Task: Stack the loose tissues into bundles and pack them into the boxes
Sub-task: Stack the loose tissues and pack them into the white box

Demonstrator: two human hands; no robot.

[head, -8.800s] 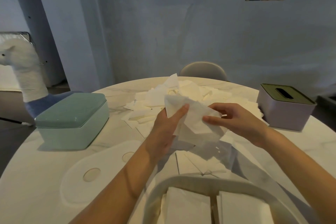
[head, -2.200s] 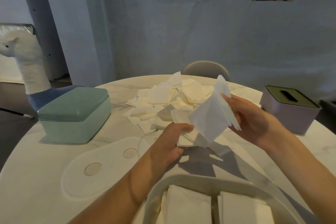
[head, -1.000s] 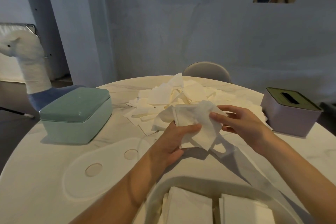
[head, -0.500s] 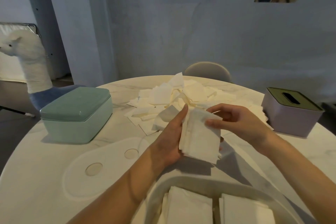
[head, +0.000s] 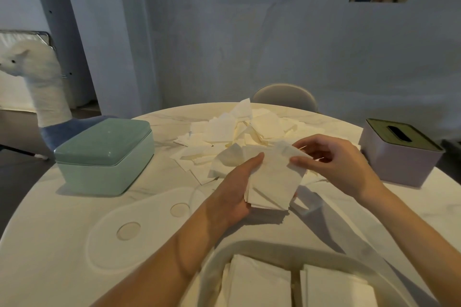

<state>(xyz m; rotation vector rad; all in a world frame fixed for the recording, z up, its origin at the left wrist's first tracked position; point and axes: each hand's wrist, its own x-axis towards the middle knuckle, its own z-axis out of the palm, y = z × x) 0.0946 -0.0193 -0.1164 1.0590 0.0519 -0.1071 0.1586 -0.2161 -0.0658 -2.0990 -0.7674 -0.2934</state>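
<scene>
Left hand (head: 234,189) cradles a tissue bundle (head: 272,182) just before the loose pile (head: 237,132); right hand (head: 334,164) pinches its top sheet

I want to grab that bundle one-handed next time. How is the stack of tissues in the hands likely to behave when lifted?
Probably floppy: the top sheet of the stack of tissues curls where the right hand pinches it. Likely very light, since the left hand carries it on its fingers. The layers look uneven at the lower edge, so sheets may slide apart unless squeezed.
</scene>
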